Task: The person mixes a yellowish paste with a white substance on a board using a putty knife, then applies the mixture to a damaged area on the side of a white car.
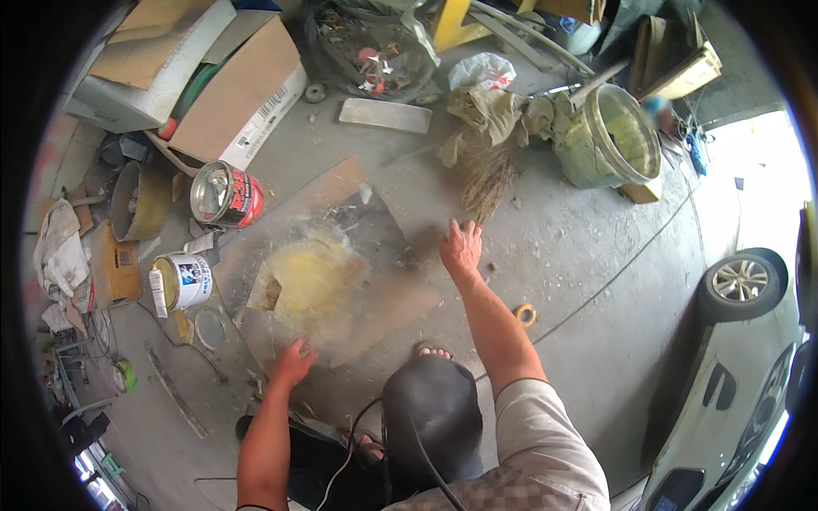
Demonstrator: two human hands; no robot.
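Two hands on a cardboard sheet [375, 289] flat on the floor, left hand [294, 362] open at its near edge, right hand [461, 247] spread at its far corner, gripping nothing; red can [226, 196], white can [183, 281], broom [486, 175], bucket [609, 136], tape roll [526, 314] around.

Person crouched over cardboard sheet [341, 281] w/ yellow smear, center frame; left hand [294, 362] and right hand [461, 247] apparently empty, fingers spread, at its edges.

Checked short sleeve [537, 443] — dark trousers [430, 417], sandals.
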